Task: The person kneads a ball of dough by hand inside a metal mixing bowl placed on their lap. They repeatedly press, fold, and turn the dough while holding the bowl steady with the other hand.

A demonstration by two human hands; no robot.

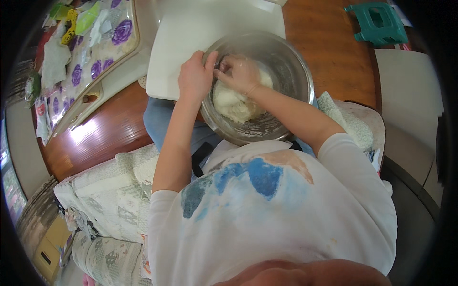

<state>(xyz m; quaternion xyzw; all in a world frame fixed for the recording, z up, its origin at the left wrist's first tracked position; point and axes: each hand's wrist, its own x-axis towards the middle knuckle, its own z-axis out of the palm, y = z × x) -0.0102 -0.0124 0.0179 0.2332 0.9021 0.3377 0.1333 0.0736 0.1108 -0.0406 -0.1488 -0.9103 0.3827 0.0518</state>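
Note:
A large stainless steel bowl [291, 71] rests between my lap and the edge of a white surface. Inside it lies a lump of pale dough [234, 105], with smears of dough and flour on the bowl's wall. My left hand [196, 75] grips the bowl's rim on the left side, thumb towards the inside. My right hand [243, 73] is inside the bowl above the dough, its fingers curled near the left wall close to my left fingertips. Whether the right fingers pinch any dough cannot be told.
The white table or tray [171, 53] extends beyond the bowl. To the left stands a table with a purple-flowered cover [96, 69], holding bags and cloths. A green plastic stool [379, 23] is at the upper right. A quilted sofa cover [121, 193] lies at lower left.

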